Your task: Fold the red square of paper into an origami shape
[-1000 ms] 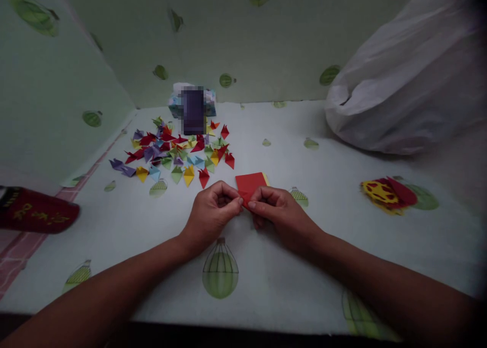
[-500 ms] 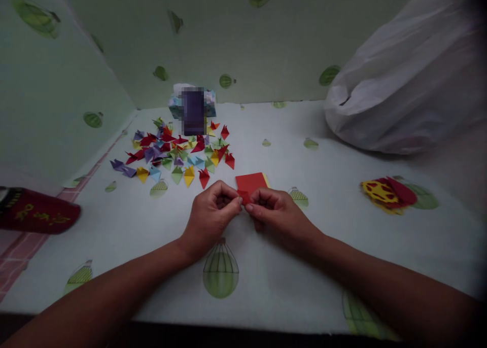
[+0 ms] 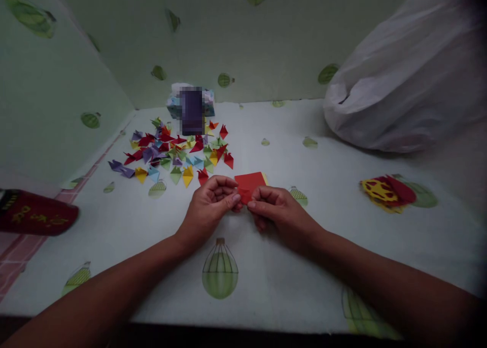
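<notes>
Between my two hands is a small folded piece of red paper [image 3: 245, 197]. My left hand [image 3: 213, 201] pinches its left side between thumb and fingers. My right hand [image 3: 279, 210] grips the right side, thumb on top and fingers curled under. The fingertips hide part of the folds. Just behind the hands lies a stack of square paper [image 3: 251, 179], red on top with a yellow edge showing. Many small folded paper cranes [image 3: 175, 174] in red, yellow, green, blue and purple are spread at the back left.
A tissue box [image 3: 209, 102] stands at the back, with a blurred dark object in front of it. A large white plastic bag [image 3: 380, 99] bulges at right. Yellow and red paper cut-outs [image 3: 380, 190] lie below it. A red can-like container [image 3: 40, 213] sits at far left.
The fingers have shifted slightly on the red paper, and a little more of it shows between them. The whole view has moved very slightly.
</notes>
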Demonstrator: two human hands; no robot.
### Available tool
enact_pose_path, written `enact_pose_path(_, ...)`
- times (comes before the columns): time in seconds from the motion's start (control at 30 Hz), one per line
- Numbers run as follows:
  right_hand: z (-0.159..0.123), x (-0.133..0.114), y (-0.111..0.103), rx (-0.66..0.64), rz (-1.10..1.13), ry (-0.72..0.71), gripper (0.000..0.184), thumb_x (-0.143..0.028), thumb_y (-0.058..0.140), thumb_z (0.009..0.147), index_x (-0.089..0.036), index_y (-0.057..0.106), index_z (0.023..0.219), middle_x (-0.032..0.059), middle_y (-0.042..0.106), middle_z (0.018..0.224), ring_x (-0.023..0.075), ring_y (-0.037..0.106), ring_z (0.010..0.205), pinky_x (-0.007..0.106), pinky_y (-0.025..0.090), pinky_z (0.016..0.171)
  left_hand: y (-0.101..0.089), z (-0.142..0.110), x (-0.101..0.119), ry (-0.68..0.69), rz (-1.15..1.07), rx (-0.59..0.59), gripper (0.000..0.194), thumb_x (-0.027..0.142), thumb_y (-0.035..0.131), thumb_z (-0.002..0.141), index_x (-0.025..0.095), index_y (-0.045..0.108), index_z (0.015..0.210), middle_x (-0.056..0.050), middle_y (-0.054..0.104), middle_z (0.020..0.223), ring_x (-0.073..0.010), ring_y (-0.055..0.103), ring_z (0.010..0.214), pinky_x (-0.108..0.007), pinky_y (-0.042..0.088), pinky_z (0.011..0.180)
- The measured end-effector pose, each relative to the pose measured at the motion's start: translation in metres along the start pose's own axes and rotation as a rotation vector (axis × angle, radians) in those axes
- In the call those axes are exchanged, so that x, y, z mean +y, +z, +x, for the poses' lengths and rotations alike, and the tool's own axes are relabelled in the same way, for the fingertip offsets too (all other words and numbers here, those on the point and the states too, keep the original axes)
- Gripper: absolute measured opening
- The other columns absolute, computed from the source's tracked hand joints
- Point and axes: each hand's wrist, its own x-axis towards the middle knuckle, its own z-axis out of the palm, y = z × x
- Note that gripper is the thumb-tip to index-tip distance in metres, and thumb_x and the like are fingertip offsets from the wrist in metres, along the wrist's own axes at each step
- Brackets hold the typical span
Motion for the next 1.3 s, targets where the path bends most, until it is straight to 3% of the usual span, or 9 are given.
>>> enact_pose_path(0.17,0.0,0.001,-0.002,-0.005,-0.09,-0.022,0.028,-0.039,0.068,0.085,-0.02,0.054,0.07,-0.0056,0.051,0.049,0.009,0.042,0.045,0.023,0.03,0.047,0.001,0.0,0.004,-0.016,0.033,-0.02,0.021,0.023,0.077,0.076,0.017,0.062,0.089,0.002,0.065,0.074,-0.01,0.063,0.064,-0.023,0.053,0.065)
enact_pose_path(0.37,0.003,-0.009,-0.006,-0.105,-0.218,0.0,0.03,-0.039,0.065,0.085,-0.02,0.05,0.066,-0.0055,0.048,0.048,0.0082,0.039,0.045,0.023,0.029,0.045,-0.002,0.002,0.012,-0.083,0.096,-0.123,0.028,0.022,0.074,0.078,0.016,0.067,0.105,0.003,0.063,0.07,-0.0094,0.059,0.061,-0.023,0.048,0.062)
enact_pose_path(0.47,0.005,-0.012,-0.008,-0.145,-0.251,0.05,0.029,-0.038,0.066,0.082,-0.02,0.049,0.066,-0.0061,0.047,0.048,0.0076,0.037,0.044,0.022,0.028,0.044,-0.003,0.003,0.014,-0.118,0.16,-0.186,0.015,0.026,0.073,0.079,0.016,0.07,0.09,0.002,0.064,0.067,-0.0094,0.057,0.057,-0.023,0.046,0.057)
enact_pose_path(0.57,0.006,-0.011,-0.01,-0.103,-0.272,0.042,0.027,-0.039,0.064,0.084,-0.02,0.053,0.069,-0.0054,0.05,0.049,0.0083,0.041,0.045,0.023,0.03,0.047,-0.003,0.003,0.013,-0.14,0.161,-0.159,0.015,0.028,0.073,0.079,0.016,0.066,0.079,0.001,0.065,0.066,-0.009,0.056,0.054,-0.023,0.046,0.055)
enact_pose_path(0.77,0.008,-0.008,-0.013,0.034,-0.263,-0.094,0.029,-0.04,0.061,0.09,-0.019,0.055,0.071,-0.0041,0.055,0.054,0.0094,0.048,0.052,0.024,0.036,0.054,0.002,0.002,0.008,-0.258,0.071,-0.138,0.02,0.03,0.075,0.078,0.015,0.061,0.078,0.0,0.068,0.065,-0.0107,0.063,0.058,-0.023,0.051,0.059)
enact_pose_path(0.97,0.009,-0.003,-0.01,0.003,-0.125,-0.102,0.025,-0.038,0.066,0.088,-0.017,0.06,0.076,-0.0026,0.06,0.061,0.0099,0.052,0.056,0.026,0.041,0.06,0.004,-0.004,0.002,-0.202,-0.008,-0.017,0.024,0.032,0.077,0.079,0.015,0.061,0.082,-0.001,0.071,0.068,-0.0115,0.066,0.064,-0.024,0.054,0.065)
enact_pose_path(1.3,0.007,-0.009,-0.007,0.048,-0.207,-0.083,0.015,-0.029,0.063,0.08,-0.017,0.058,0.074,-0.0046,0.057,0.059,0.0089,0.049,0.053,0.024,0.036,0.054,0.004,-0.003,0.001,-0.298,-0.024,-0.112,0.022,0.026,0.078,0.078,0.015,0.059,0.08,-0.001,0.071,0.071,-0.0112,0.068,0.066,-0.024,0.054,0.068)
